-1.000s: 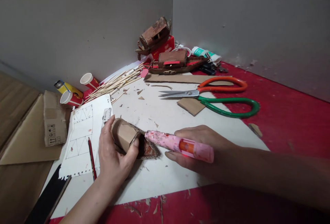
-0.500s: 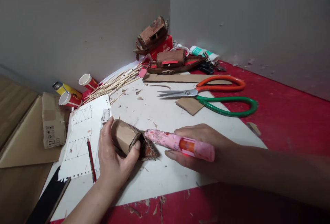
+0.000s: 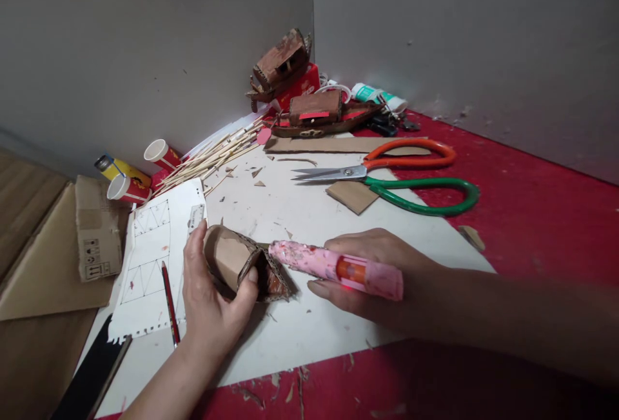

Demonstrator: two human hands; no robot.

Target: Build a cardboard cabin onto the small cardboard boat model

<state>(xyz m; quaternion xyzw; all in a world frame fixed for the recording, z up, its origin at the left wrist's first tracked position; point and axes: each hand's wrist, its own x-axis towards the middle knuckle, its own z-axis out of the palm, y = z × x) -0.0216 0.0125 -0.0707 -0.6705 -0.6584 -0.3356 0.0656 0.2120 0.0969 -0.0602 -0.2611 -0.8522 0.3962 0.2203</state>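
My left hand [image 3: 210, 297] grips a small cardboard model boat [image 3: 229, 255] with a curved tan roof and a dark, pointed end. Its thumb presses at the roof's near edge and the fingers wrap the far side. In my right hand [image 3: 374, 271] is a pink, stained glue gun [image 3: 309, 259] with an orange part on top and a red glow below. Its front end reaches the boat beside the roof; whether the tip touches is hidden. Both hands are over a white sheet [image 3: 348, 342] strewn with scraps.
Scissors [image 3: 355, 173] with orange and green handles lie beyond my hands, over a cardboard piece [image 3: 352, 196]. Two finished-looking model boats [image 3: 316, 110] stand at the back. Wooden sticks [image 3: 217, 152], paper cups [image 3: 128, 189], a drawing [image 3: 149, 246] and a pencil [image 3: 170, 304] are on the left.
The whole view has shifted slightly, so the background sits a little further left and up. Both hands keep their grips, with the glue gun still at the boat.
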